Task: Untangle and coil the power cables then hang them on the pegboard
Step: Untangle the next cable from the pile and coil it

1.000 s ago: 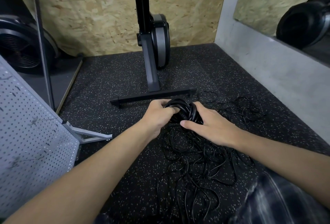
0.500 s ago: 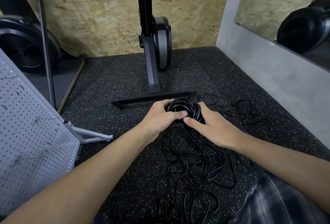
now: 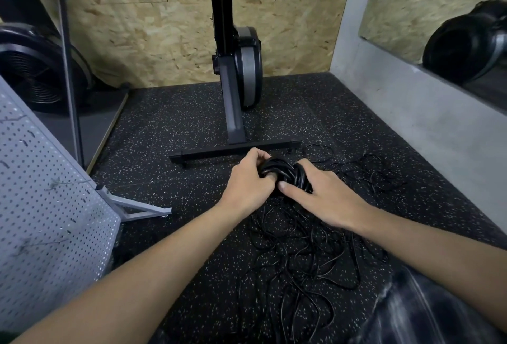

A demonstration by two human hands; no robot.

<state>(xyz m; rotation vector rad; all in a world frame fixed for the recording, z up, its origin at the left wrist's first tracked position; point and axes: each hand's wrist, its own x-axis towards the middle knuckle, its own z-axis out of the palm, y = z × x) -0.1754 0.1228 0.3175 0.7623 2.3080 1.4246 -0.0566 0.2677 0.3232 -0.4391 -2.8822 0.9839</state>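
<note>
A tight bundle of coiled black power cable (image 3: 285, 175) is held low over the speckled rubber floor. My left hand (image 3: 248, 182) grips its left side, fingers curled over the top and thumb tucked into the loops. My right hand (image 3: 322, 197) holds the right side, thumb pressed on the front of the coil. Below the hands a loose tangle of black cable (image 3: 299, 258) spreads across the floor, with more loops (image 3: 367, 172) trailing to the right. The grey pegboard (image 3: 46, 223) leans at the left, with a few wire hooks on it.
A black machine stand with a T-shaped foot (image 3: 236, 149) and a flywheel (image 3: 248, 66) rises just behind the hands. The pegboard's metal foot (image 3: 137, 206) juts onto the floor. A concrete wall (image 3: 411, 130) with a mirror bounds the right. A fan (image 3: 35, 69) sits far left.
The left thumb has shifted deeper into the coil and the right thumb has slid along its front. Both hands stay on the bundle at about the same spot.
</note>
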